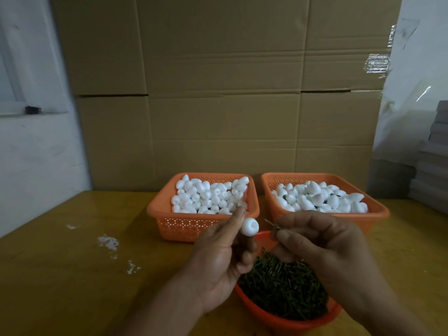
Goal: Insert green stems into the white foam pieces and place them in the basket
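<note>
Head view, the only one: I noted my left hand (223, 253) pinching a single white foam piece (250, 226) between thumb and fingertips, raised above the table (72, 275), its hollowed end turned toward the right hand. My right hand (322, 246) had its fingers curled round a thin green stem (271, 224), whose free tip pointed up and left at the foam and stood just beside it, not yet touching. Below both hands sat a round orange bowl (286, 322) heaped with loose green stems (283, 287). Behind it stood two orange baskets side by side: the left basket (184, 226) held plain foam pieces, and the right basket (373, 214) held foam with dark bits showing between the pieces, so I judged it the one for finished work, though I could not tell for certain. White crumbs (108, 242) lay on the table to the left. A wall of cardboard boxes (218, 93) closed the background. Judgement on the step in hand: insertion had not begun. To do it well I would line the stem's tip with the centre of the hollow, keep the stem straight along the foam's long axis, and press gently. Foam of this kind should crumble or split if the stem went in slantwise or if I squeezed too hard.
</note>
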### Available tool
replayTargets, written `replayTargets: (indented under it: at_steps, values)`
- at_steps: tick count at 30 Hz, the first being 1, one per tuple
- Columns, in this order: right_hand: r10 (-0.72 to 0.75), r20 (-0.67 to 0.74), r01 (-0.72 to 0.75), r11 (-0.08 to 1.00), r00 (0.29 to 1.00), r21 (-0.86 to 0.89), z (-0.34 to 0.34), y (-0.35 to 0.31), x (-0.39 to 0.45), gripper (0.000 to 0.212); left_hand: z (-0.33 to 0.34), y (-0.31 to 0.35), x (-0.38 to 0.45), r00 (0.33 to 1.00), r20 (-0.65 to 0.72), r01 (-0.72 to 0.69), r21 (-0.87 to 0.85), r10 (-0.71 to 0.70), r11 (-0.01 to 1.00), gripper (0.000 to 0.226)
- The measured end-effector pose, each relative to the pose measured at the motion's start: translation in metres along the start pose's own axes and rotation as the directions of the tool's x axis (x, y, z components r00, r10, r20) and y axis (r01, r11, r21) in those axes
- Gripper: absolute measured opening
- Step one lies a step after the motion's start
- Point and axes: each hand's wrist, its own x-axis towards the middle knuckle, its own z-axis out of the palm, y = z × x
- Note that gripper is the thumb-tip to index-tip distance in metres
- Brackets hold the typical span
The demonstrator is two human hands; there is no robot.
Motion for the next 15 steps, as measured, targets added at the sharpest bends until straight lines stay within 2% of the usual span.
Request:
replayTargets:
  at_steps: [3,6,15]
  values:
    - [-0.053,0.03,0.056,0.993,0.998,-0.106,0.0014,0.002,-0.0024,0.014,0.0003,-0.0006,0.0005,1.0,-0.007,-0.015,0.041,0.016,0.999,0.04]
    - [-0.102,0.055,0.114,0.952,0.993,-0.284,0.002,0.002,-0.0049,0.008,0.0011,-0.0007,0.0001,1.0,-0.011,-0.02,0.055,0.021,0.998,0.039]
    - [-0.243,0.042,0.228,0.817,0.969,-0.53,0.0046,0.0032,-0.0066,0.018,0.0032,-0.0014,-0.0017,1.0,-0.017,-0.023,0.069,0.024,0.997,0.035]
